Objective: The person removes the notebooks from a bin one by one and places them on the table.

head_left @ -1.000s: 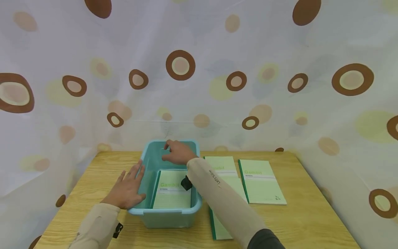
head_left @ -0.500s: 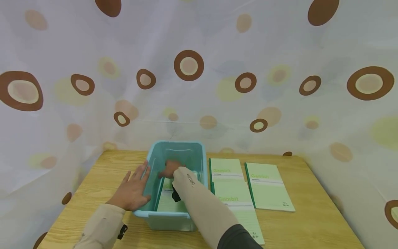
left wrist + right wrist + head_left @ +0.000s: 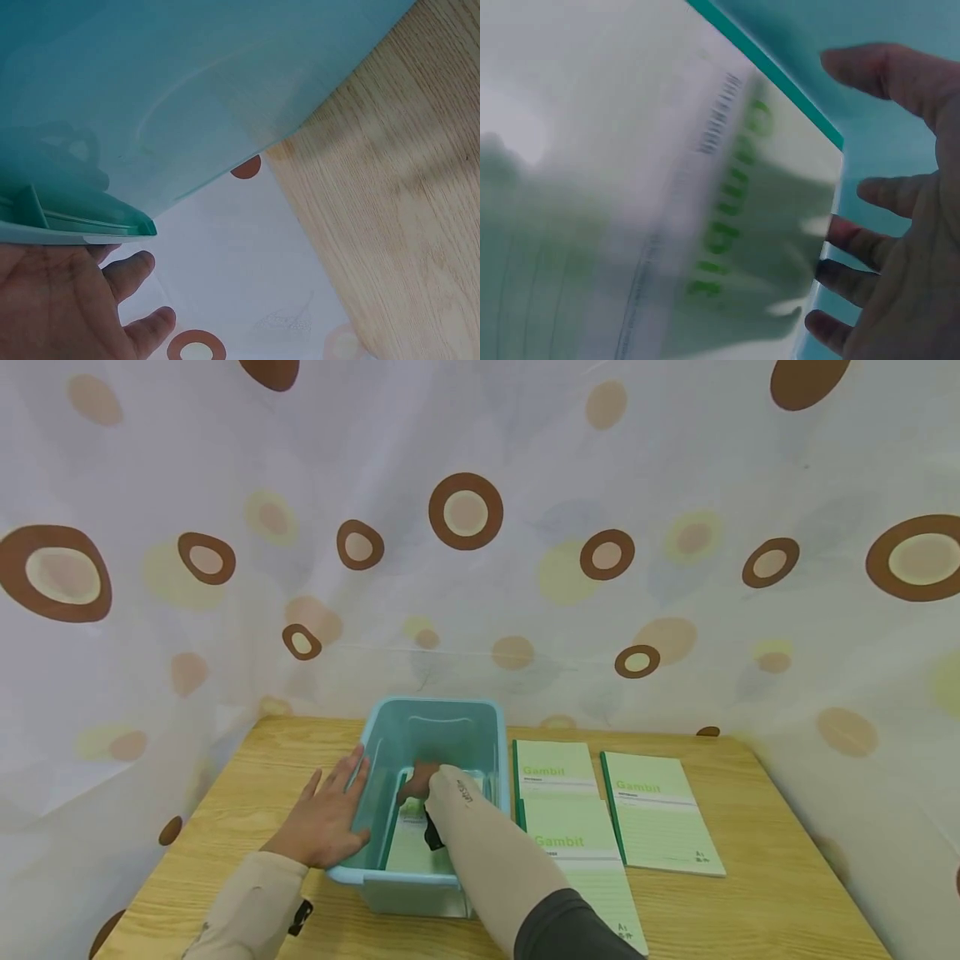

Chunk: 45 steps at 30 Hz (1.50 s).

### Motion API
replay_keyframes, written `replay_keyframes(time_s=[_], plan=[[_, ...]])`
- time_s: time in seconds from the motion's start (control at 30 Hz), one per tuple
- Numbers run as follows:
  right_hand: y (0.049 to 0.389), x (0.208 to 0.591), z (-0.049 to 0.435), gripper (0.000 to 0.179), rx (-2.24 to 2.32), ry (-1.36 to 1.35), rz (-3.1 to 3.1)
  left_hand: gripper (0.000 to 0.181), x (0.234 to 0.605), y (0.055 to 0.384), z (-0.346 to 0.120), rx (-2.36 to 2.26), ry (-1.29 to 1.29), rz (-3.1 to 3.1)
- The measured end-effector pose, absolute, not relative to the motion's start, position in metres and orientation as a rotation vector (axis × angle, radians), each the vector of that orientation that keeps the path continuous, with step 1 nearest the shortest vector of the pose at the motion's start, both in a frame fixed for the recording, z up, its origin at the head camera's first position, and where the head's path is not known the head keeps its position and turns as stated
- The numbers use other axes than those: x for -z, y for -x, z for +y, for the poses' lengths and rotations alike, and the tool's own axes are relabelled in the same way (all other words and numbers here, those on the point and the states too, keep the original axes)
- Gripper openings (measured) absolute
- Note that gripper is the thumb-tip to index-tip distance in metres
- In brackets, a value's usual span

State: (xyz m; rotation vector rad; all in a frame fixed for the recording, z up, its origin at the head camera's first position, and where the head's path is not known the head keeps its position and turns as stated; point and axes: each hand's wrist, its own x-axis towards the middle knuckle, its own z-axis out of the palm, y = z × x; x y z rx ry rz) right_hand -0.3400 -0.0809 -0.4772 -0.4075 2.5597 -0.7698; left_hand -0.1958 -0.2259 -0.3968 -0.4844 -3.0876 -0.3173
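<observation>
A light-blue plastic bin (image 3: 408,897) stands on the table, with a pale green "Gambit" notebook (image 3: 414,847) lying inside. My left hand (image 3: 322,818) rests on the bin's left rim with its fingers spread; in the left wrist view, the palm of that left hand (image 3: 56,300) lies against the rim's edge. My right hand (image 3: 418,781) reaches down into the bin over the notebook's far end, and its forearm covers part of the cover. In the right wrist view, several right-hand fingertips are right at the edge of the notebook (image 3: 592,210), while the thumb extends apart from it.
Right of the bin, two more Gambit notebooks overlap, the rear one (image 3: 555,760) partly under the front one (image 3: 577,827). A third notebook (image 3: 663,814) lies slightly angled beside them. Behind the wooden table (image 3: 772,860) hangs a patterned sheet (image 3: 525,610).
My right hand has gone down from above the bin's far part to the notebook inside. The left hand stays on the rim, and the head view has shifted slightly.
</observation>
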Motion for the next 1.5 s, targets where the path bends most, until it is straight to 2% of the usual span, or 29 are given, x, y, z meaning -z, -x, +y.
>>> replay_keyframes(time_s=[0.33, 0.8, 1.13, 1.3, 1.5], plan=[[0.337, 0.474, -0.084, 0.079, 0.544, 0.288, 2.611, 0.084, 0.398, 0.194, -0.225, 0.304, 0.497, -3.081], [0.337, 0.471, -0.090, 0.080, 0.334, 0.417, 2.752, 0.084, 0.398, 0.195, -0.222, 0.298, 0.496, -3.104], [0.334, 0.439, -0.099, 0.081, 0.201, 0.383, 2.895, 0.083, 0.393, 0.196, -0.223, 0.276, 0.489, -3.109], [0.333, 0.422, -0.095, 0.077, 0.197, 0.453, 2.972, 0.084, 0.392, 0.197, -0.222, 0.276, 0.498, -3.116], [0.323, 0.384, -0.083, 0.074, 0.210, 0.529, 3.042, 0.084, 0.393, 0.196, -0.221, 0.298, 0.498, -3.127]])
